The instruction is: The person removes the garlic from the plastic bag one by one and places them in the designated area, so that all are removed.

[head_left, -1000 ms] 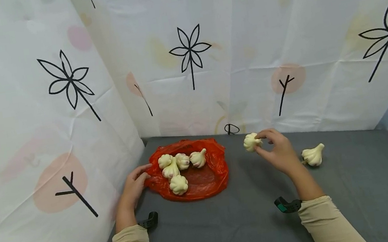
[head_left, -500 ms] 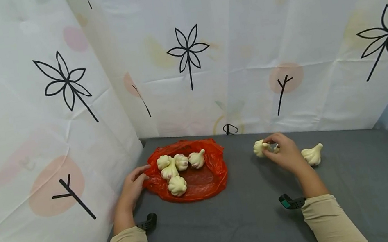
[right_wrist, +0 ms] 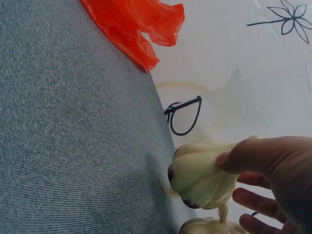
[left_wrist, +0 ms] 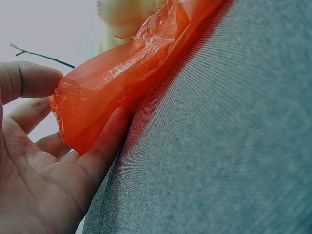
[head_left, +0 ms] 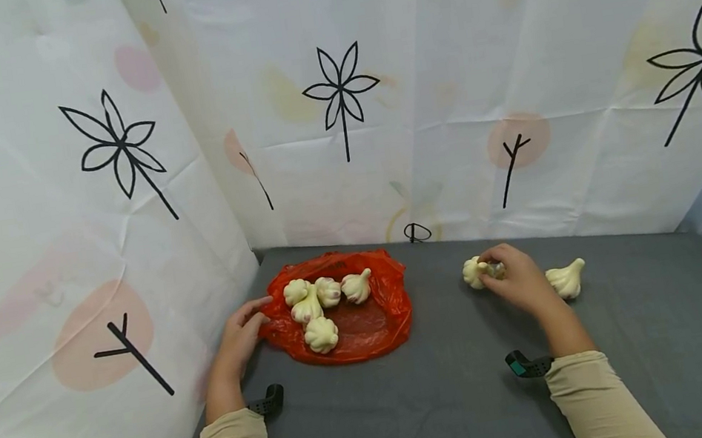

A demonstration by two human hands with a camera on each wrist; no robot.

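Observation:
A crinkled red plastic bag (head_left: 368, 344) lies opened out at the left with several garlic bulbs (head_left: 322, 335) in it. My left hand (head_left: 240, 341) holds the bag's left edge. In the left wrist view the thumb lies on the bag's rim (left_wrist: 83, 107) and the fingers reach beneath it. Off to the right, my right hand (head_left: 521, 281) grips a pale garlic bulb (right_wrist: 200, 173) with purple marks at its base, the thumb pressed on its side. Another bulb (right_wrist: 209, 226) shows just beyond it, partly hidden by the hand in the head view.
One more garlic bulb (head_left: 567, 280) lies on the grey cloth (head_left: 406, 421) to the right of my right hand. A white patterned sheet (head_left: 439, 176) hangs along the back and left sides. Both wrists wear black straps (head_left: 269, 401).
My right hand has moved to the right and slightly down with its garlic bulb, beside another bulb. The left hand has stayed at the bag's edge.

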